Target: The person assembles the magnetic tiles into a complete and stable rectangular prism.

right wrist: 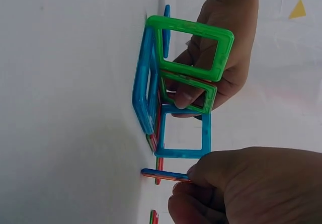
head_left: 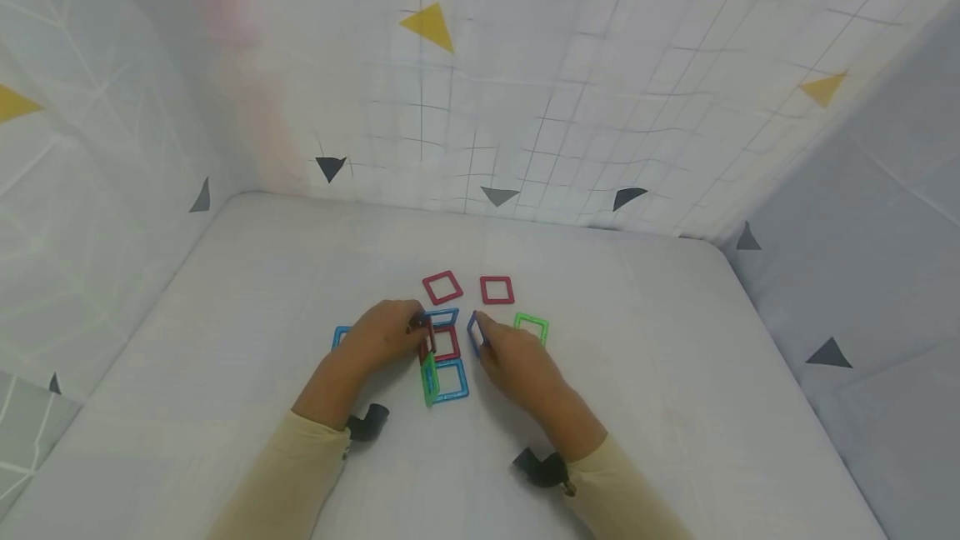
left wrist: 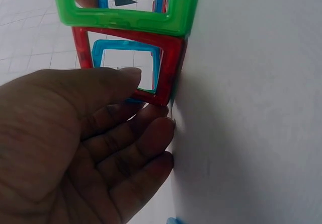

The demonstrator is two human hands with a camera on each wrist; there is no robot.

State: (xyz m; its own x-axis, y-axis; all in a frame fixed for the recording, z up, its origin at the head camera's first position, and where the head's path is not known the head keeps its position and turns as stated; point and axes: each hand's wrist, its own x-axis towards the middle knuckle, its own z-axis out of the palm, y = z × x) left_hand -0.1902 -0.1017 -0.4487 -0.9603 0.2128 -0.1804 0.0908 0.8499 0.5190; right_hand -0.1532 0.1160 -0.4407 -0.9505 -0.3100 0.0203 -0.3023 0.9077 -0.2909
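My left hand (head_left: 384,333) pinches an upright red magnetic tile (left wrist: 172,68) between thumb and fingers, at the left side of a small build. Beside that tile stands an upright green tile (left wrist: 121,18), and an upright blue tile (head_left: 442,317) closes the far side. Flat on the table lie a red tile (head_left: 457,342) and, nearer the person, a blue tile (head_left: 453,396). My right hand (head_left: 525,361) pinches another blue tile (right wrist: 166,174) on edge, just right of the build, a small gap apart from it in the head view.
Two red tiles (head_left: 428,292) lie behind the build. A green tile (head_left: 532,317) sits partly hidden behind the right hand, and a blue tile (head_left: 337,338) by the left hand. Black camera mounts (head_left: 540,468) stick out at both wrists. Patterned cloth walls (head_left: 480,107) surround the white table (head_left: 637,340).
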